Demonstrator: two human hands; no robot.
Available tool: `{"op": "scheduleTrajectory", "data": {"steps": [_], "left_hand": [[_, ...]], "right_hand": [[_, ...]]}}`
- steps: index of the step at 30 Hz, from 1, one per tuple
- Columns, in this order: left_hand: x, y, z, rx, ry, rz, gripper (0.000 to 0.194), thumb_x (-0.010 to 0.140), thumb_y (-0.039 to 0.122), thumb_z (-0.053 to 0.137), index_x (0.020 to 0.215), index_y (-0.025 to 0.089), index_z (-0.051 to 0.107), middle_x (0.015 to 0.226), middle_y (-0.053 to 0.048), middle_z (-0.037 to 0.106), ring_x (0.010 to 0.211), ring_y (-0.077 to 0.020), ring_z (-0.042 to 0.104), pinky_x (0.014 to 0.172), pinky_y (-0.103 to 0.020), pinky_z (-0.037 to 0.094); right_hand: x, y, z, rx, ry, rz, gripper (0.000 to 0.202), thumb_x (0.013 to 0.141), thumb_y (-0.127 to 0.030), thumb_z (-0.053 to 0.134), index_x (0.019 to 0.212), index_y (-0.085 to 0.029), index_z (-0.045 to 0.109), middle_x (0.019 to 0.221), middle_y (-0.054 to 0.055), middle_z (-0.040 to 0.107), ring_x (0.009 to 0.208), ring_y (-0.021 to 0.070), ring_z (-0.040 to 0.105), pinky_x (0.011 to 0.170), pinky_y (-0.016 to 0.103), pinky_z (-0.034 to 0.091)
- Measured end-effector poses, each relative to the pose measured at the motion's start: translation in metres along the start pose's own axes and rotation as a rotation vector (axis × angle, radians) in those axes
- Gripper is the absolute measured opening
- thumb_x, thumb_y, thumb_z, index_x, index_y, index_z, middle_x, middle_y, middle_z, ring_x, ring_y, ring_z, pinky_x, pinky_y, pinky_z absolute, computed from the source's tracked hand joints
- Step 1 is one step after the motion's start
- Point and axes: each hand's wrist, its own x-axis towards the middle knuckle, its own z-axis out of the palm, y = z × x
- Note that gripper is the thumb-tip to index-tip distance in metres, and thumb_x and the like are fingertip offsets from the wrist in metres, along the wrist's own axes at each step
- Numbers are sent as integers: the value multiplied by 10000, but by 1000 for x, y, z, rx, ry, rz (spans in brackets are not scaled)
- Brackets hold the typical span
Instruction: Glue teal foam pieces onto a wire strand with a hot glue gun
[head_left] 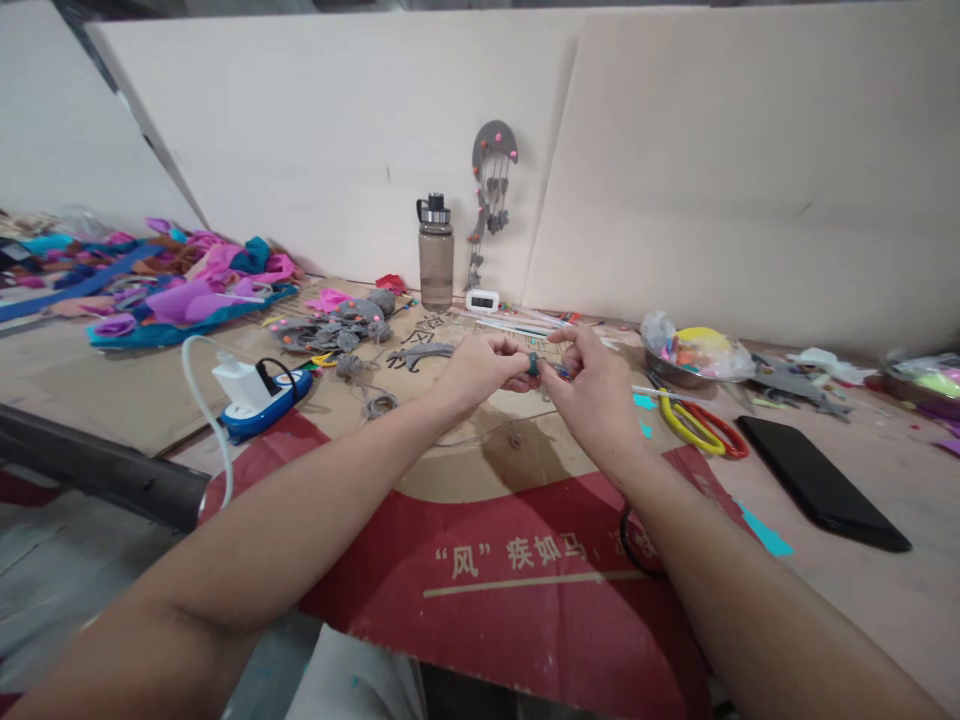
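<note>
My left hand (486, 366) is closed in a pinch, with a small dark green piece (533, 364) at its fingertips. Right against it, my right hand (592, 388) has thumb and forefinger drawn together; what it grips, a bit of blue showing, is too small to make out. Both hands are raised over a cardboard sheet (495, 600) with a red printed part. A thin grey yarn (480, 437) runs across the cardboard below them. To their left lie a grey curved felt piece (421, 352) and a loop of grey yarn (381, 404).
Behind stand a water bottle (436, 260) and a small digital clock (482, 301); a grey moon-shaped hanging (495, 150) is on the wall. Scissors (697, 425), a phone (821, 485) and a metal bowl (694, 372) are right. A power strip (262, 405) and felt scraps (202, 290) lie left.
</note>
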Motion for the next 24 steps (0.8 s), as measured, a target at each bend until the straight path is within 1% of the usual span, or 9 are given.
{"op": "scheduleTrajectory", "data": {"steps": [2, 6, 10, 12, 14, 18, 21, 24], "left_hand": [[0, -1, -1, 24, -11, -1, 79, 743, 31, 609, 729, 108, 617, 626, -16, 667, 568, -101, 657, 619, -235, 561], [-1, 0, -2, 52, -43, -33, 49, 757, 44, 636, 737, 87, 651, 610, -32, 670, 537, -89, 638, 607, -217, 550], [0, 3, -4, -60, -120, -109, 66, 811, 106, 626, 780, 70, 672, 673, -79, 708, 588, -102, 666, 647, -219, 557], [1, 6, -5, -124, -166, -151, 101, 828, 128, 603, 799, 65, 677, 707, -102, 722, 613, -116, 681, 658, -224, 560], [1, 7, -6, -171, -184, -179, 130, 832, 119, 560, 807, 65, 677, 715, -111, 724, 621, -129, 689, 654, -231, 562], [2, 7, -9, -212, -179, -200, 192, 824, 115, 498, 857, 69, 682, 727, -120, 728, 641, -148, 700, 669, -252, 567], [3, 7, -10, -219, -185, -202, 202, 833, 153, 496, 854, 75, 682, 742, -130, 730, 674, -165, 710, 703, -274, 574], [3, 7, -11, -206, -201, -186, 183, 840, 180, 529, 833, 74, 678, 748, -137, 730, 697, -173, 714, 711, -279, 576]], "right_hand": [[0, -2, 0, 22, -36, 20, 252, 747, -223, 589, 989, -175, 636, 595, -61, 422, 534, 118, 377, 541, 267, 264], [2, 0, 1, 60, -109, 111, 134, 727, -240, 572, 804, -171, 657, 580, -32, 506, 518, 111, 392, 529, 263, 269], [6, 7, 3, 232, -153, 261, 137, 701, -279, 573, 769, -172, 626, 594, -13, 573, 521, 113, 440, 510, 248, 295], [9, 10, 3, 329, -180, 344, 144, 680, -293, 584, 755, -174, 617, 581, -17, 572, 499, 105, 430, 488, 241, 288], [10, 12, 3, 389, -191, 398, 146, 657, -296, 598, 737, -175, 615, 557, -29, 550, 473, 93, 399, 467, 236, 268], [11, 16, 4, 445, -203, 434, 161, 646, -320, 616, 727, -182, 613, 554, -40, 540, 447, 74, 351, 442, 229, 240], [11, 19, 6, 455, -212, 439, 171, 654, -340, 620, 722, -184, 610, 564, -37, 547, 438, 69, 340, 430, 230, 227], [10, 20, 6, 461, -207, 423, 170, 658, -349, 625, 702, -186, 601, 548, -47, 516, 443, 70, 331, 431, 232, 221]]}}
